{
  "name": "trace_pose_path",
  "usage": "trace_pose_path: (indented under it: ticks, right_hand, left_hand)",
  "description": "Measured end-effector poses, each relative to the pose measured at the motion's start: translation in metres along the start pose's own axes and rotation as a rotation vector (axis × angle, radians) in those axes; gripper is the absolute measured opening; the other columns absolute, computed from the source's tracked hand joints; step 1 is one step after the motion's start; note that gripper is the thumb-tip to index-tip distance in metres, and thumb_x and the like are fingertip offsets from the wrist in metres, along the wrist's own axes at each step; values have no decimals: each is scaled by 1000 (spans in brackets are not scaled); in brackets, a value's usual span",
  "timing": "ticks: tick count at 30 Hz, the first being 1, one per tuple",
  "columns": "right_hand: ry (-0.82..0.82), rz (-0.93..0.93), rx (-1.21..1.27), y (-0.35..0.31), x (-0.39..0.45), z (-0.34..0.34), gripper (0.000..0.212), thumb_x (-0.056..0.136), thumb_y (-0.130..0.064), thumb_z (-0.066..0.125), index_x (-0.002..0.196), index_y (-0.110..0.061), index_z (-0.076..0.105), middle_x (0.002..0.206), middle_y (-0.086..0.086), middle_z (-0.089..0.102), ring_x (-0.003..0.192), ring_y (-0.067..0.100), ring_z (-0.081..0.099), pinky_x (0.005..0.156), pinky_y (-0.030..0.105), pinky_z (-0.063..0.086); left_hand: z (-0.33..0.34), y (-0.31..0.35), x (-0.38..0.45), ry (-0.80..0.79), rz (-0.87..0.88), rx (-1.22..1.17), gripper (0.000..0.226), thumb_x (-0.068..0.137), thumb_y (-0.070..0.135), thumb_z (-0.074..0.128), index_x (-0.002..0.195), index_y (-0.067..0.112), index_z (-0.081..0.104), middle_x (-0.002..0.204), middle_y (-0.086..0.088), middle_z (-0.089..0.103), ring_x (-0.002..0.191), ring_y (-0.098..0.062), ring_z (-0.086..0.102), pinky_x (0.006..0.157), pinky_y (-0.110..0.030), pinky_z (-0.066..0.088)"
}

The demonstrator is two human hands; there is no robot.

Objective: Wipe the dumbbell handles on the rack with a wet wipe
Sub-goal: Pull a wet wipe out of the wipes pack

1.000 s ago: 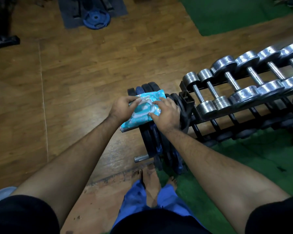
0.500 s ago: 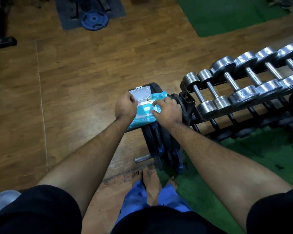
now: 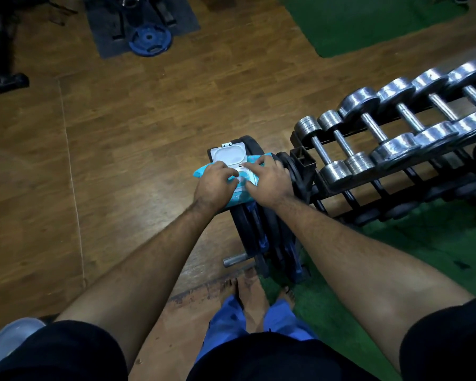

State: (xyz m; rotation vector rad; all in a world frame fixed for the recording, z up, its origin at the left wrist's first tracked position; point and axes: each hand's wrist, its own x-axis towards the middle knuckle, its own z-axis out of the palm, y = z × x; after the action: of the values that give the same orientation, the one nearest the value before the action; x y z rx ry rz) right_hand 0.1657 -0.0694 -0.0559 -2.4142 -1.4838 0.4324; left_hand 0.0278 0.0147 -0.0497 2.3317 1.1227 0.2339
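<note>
Flooring of wood planks [image 3: 149, 127] carries the dumbbell rack [image 3: 302, 158] at right, holding chrome dumbbells [image 3: 368, 127] whose handles [image 3: 322, 152] appear untouched. Weight plates [image 3: 261, 232] stand upright beside the rack and support the wet wipe pack [image 3: 201, 171], its white lid [image 3: 229, 154] flipped open. Left hand [image 3: 213, 185] presses the pack down; right hand [image 3: 267, 180] has its fingertips at the dispensing opening. Whether a wipe is pinched cannot be determined. Status: preparation only. Wipe extraction and all handle wiping remain.
</note>
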Motion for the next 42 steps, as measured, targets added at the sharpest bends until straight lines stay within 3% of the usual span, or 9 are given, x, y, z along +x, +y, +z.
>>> trace_pose_path:
  ticks: [4,9,14,19,26,33,38,42]
  right_hand:
    - [9,-31,11,6,0,1,48,87,-46,61,134,-36,58,127,-2,50,110,23,48,91,41,43]
    - [15,-55,1,8,-2,3,51,85,-45,63,135,-36,57,127,-2,50,108,22,49,90,41,43]
    - [4,-64,-42,8,-3,2,53,87,-45,64,138,-37,53,131,-2,49,112,22,48,93,42,44]
    - [7,-49,-64,7,-5,3,51,89,-46,61,139,-38,52,132,-2,49,113,23,48,92,42,44]
    - [-12,-20,-64,3,-5,2,50,90,-44,61,139,-39,51,135,-3,48,116,22,47,92,41,42]
    - [-18,-6,-70,2,-6,3,51,90,-44,62,140,-39,50,137,-4,47,118,21,46,93,41,43]
    - [-10,12,-80,-2,-7,2,47,91,-41,60,137,-39,52,137,-3,47,117,23,47,90,42,43]
    - [-6,18,-85,-4,-7,3,50,91,-42,61,140,-38,50,139,-2,47,118,23,47,91,42,43]
  left_hand:
    - [6,2,0,21,-3,-51,18,88,16,67,102,14,78,91,-10,64,90,-25,60,79,-30,42]
    - [10,0,3,20,107,157,16,89,26,65,94,21,80,82,-8,64,84,-29,59,72,-38,46]
    - [8,8,2,7,152,313,19,87,21,61,86,19,79,75,-6,67,78,-30,58,71,-44,49]
    - [16,2,0,49,113,152,22,88,14,56,75,7,72,74,-12,66,76,-32,58,74,-44,46]
    - [18,3,-4,131,69,34,20,91,9,56,76,5,69,80,-13,65,82,-32,56,83,-43,41]
    - [22,9,-3,178,-90,-92,14,88,3,55,76,3,62,84,-14,65,86,-33,56,84,-41,39]
    - [19,2,-3,70,37,-21,15,91,14,58,98,7,71,94,-12,63,95,-29,55,87,-43,44]
    - [17,2,-7,121,37,-71,14,89,12,63,85,5,75,85,-10,64,85,-23,58,80,-35,44]
